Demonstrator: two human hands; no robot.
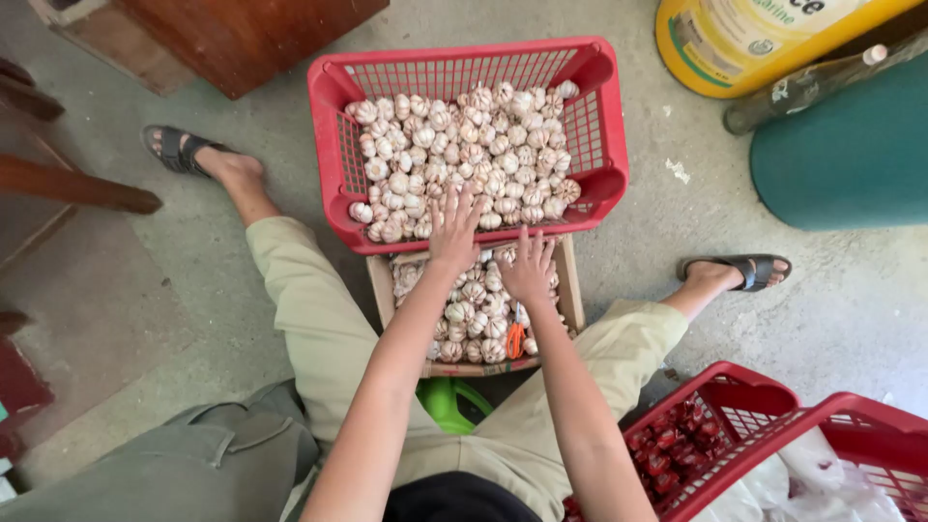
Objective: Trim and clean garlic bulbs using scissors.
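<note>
Left hand (452, 228): fingers spread, flat on garlic bulbs (464, 155) at red crate (332, 145) near edge, grasping nothing.
Right hand (528, 269): open, resting on bulbs in the cardboard box (570, 280) just below the crate.
Orange scissors (515, 338): in the box.

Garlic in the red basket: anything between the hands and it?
Nothing visible. The left hand lies spread at the near rim of the red basket, fingers over the garlic bulbs. The right hand hovers over the cardboard box of bulbs just below, beside orange scissors.
</note>
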